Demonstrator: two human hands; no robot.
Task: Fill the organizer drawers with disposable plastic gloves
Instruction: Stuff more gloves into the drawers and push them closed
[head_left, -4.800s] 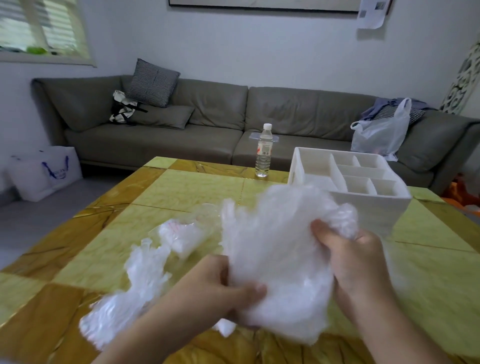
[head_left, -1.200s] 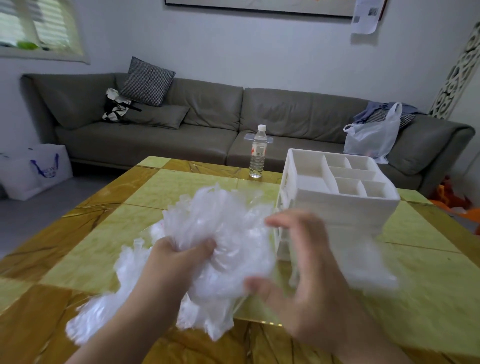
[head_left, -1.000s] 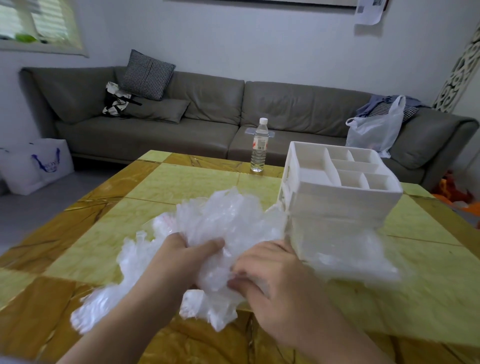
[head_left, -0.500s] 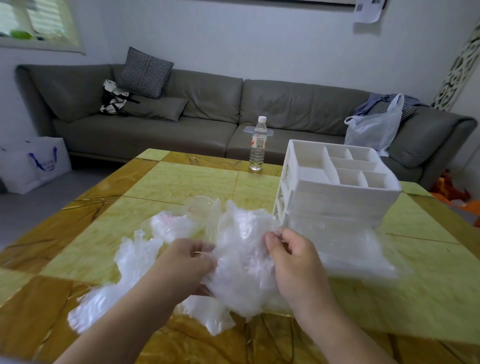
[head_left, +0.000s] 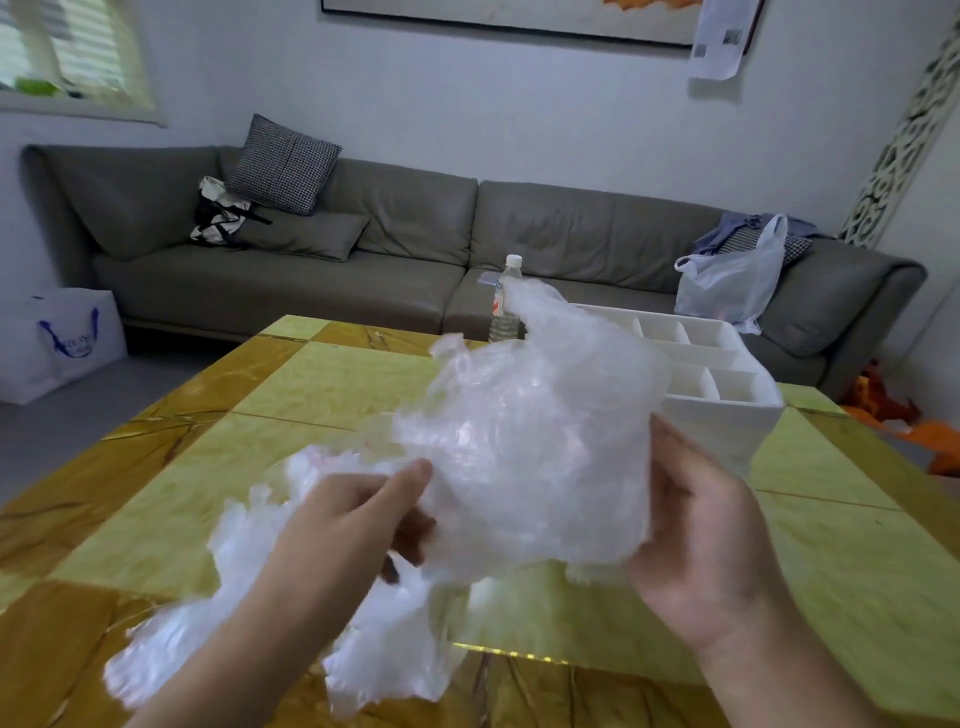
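A crumpled bunch of clear disposable plastic gloves (head_left: 535, 447) is lifted above the table between both hands. My left hand (head_left: 353, 525) pinches its left edge with thumb and fingers. My right hand (head_left: 701, 545) cups and grips its right side from below. More loose gloves (head_left: 218, 603) lie in a heap on the table under my left arm. The white organizer (head_left: 727, 410) stands behind the bunch at right, its open top compartments showing; its front and drawers are mostly hidden by the gloves.
A water bottle (head_left: 506, 306) stands at the far edge of the yellow-tiled table (head_left: 332, 384). Behind it runs a grey sofa (head_left: 322, 280) with cushions and a plastic bag (head_left: 732, 280). A white shopping bag (head_left: 57, 343) sits on the floor at left.
The bunch of gloves has been raised off the table and now hides the organizer's front. My right hand has shifted from the bunch's top edge to under its right side.
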